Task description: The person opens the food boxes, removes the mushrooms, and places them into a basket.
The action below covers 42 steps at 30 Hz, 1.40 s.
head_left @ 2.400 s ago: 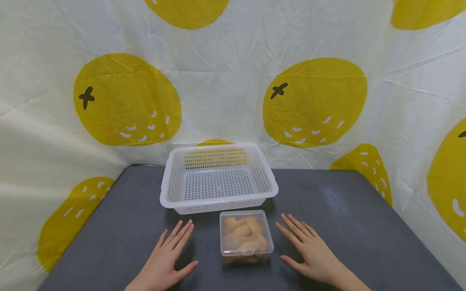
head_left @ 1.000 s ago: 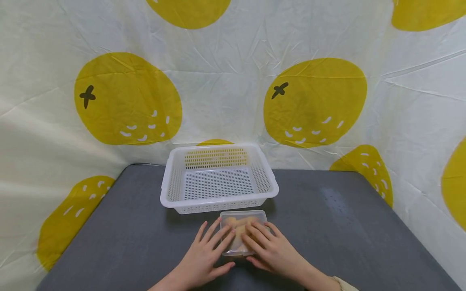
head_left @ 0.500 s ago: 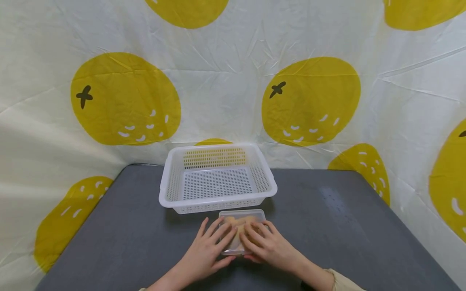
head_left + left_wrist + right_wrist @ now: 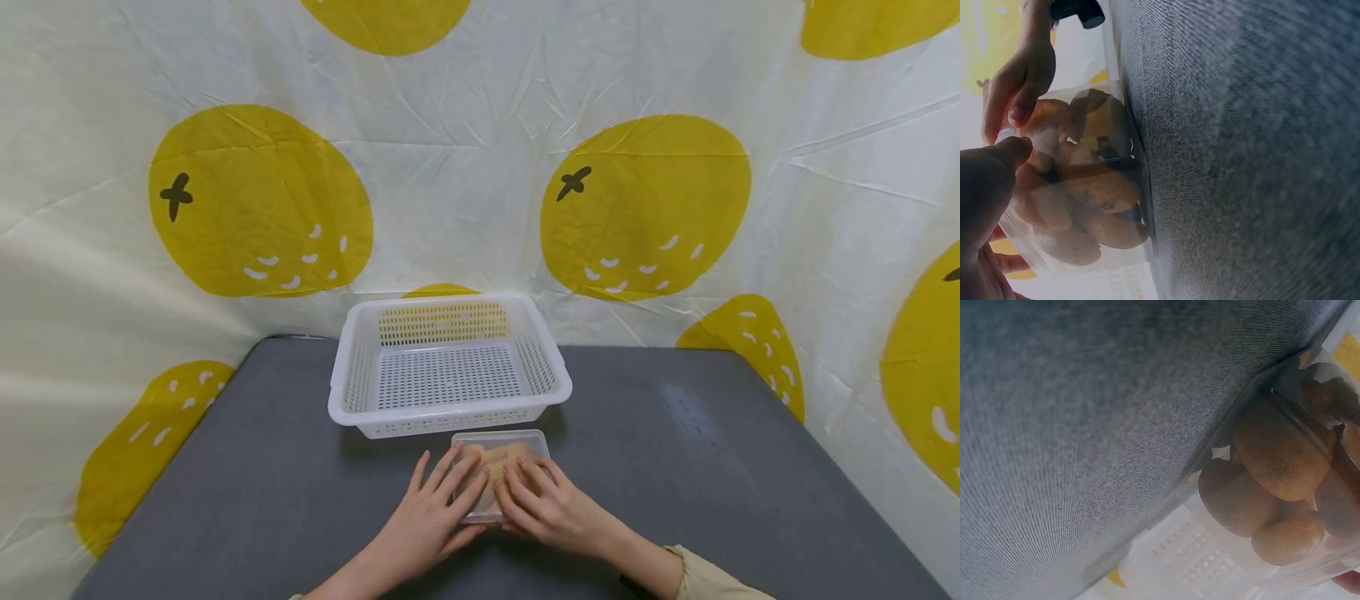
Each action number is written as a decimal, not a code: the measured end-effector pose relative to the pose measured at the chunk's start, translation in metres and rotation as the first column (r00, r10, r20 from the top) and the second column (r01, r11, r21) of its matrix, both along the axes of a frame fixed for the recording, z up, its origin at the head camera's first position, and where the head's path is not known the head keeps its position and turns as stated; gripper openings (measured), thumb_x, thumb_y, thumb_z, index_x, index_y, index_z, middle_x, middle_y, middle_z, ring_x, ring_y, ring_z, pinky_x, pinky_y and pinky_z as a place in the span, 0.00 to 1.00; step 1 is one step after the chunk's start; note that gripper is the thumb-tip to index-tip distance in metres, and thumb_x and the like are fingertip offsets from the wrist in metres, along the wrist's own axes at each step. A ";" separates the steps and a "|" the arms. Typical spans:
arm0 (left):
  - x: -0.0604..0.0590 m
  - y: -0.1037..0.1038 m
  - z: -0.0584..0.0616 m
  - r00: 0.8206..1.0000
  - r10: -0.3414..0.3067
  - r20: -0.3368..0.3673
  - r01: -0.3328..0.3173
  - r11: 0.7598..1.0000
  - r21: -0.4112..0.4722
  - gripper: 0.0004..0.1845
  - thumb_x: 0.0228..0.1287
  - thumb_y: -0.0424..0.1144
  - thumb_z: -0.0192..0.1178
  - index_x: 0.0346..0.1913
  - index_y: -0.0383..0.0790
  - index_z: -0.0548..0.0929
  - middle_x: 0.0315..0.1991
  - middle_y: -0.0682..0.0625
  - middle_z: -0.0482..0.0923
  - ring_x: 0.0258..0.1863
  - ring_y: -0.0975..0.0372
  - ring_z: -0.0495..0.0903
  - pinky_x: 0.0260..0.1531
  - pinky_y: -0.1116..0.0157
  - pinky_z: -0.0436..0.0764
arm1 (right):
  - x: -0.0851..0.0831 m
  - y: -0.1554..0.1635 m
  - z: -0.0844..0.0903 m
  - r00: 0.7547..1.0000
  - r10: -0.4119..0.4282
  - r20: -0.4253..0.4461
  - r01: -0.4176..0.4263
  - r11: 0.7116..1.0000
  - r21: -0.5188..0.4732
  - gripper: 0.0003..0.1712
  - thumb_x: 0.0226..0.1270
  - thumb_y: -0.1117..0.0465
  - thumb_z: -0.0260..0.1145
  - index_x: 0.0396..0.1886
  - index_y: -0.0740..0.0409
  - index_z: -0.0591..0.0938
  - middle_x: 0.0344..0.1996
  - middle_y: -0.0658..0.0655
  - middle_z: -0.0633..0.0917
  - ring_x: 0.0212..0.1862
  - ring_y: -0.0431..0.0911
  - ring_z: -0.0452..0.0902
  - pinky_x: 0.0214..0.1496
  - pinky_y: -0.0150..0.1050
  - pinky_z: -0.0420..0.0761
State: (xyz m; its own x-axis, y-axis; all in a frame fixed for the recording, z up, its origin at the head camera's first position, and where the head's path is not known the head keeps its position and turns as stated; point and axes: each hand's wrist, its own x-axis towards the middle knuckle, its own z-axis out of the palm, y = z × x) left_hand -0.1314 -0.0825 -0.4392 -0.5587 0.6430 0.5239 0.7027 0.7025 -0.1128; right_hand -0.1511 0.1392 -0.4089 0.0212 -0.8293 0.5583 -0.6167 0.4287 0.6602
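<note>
Grey tabletop (image 4: pixel 652 492), left to right: the left hand (image 4: pixel 422 525) has come in and rests spread-fingered on the square clear plastic lid (image 4: pixel 498 452) of a see-through box (image 4: pixel 1121 257) of tan rounded lumps (image 4: pixel 1284 456), on the near side of a white perforated plastic basket (image 4: pixel 457 418). The right hand (image 4: pixel 561 518) has moved in too, bent fingers and thumb pinching the lid's near edge. Lid's still on, so I'd say the lumps aren't reachable yet; no readable brands or writing.

wht slotted basket (image 4: pixel 450 412), dk gry tabletop (image 4: pixel 675 467) underneath, wht backdrop (image 4: pixel 457 200) w/ yel fruit prints (image 4: pixel 262 208)
</note>
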 end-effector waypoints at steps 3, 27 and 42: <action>0.000 0.001 0.001 1.000 -0.001 0.006 0.001 1.000 0.002 0.32 0.54 0.59 0.56 0.60 0.46 0.70 0.63 0.47 0.64 0.65 0.49 0.59 0.51 0.43 0.67 | 0.002 -0.002 0.006 0.999 0.006 -0.034 -0.005 1.000 0.009 0.22 0.71 0.50 0.41 0.36 0.55 0.79 0.34 0.54 0.84 0.34 0.48 0.80 0.32 0.40 0.78; -0.003 0.000 0.000 1.000 -0.020 -0.002 0.020 0.999 0.041 0.30 0.57 0.60 0.52 0.59 0.47 0.70 0.61 0.49 0.66 0.63 0.50 0.61 0.48 0.44 0.69 | 0.001 -0.003 0.008 0.995 0.051 -0.085 -0.050 0.999 0.011 0.23 0.72 0.54 0.40 0.34 0.59 0.80 0.29 0.56 0.84 0.31 0.48 0.81 0.32 0.40 0.80; -0.003 -0.003 0.005 0.998 -0.021 0.060 0.019 0.999 0.034 0.35 0.55 0.62 0.53 0.62 0.46 0.67 0.63 0.50 0.63 0.64 0.51 0.60 0.48 0.43 0.67 | -0.004 0.011 -0.012 0.980 0.041 0.196 -0.024 0.996 -0.086 0.24 0.70 0.48 0.43 0.46 0.57 0.79 0.42 0.57 0.82 0.44 0.50 0.78 0.43 0.42 0.76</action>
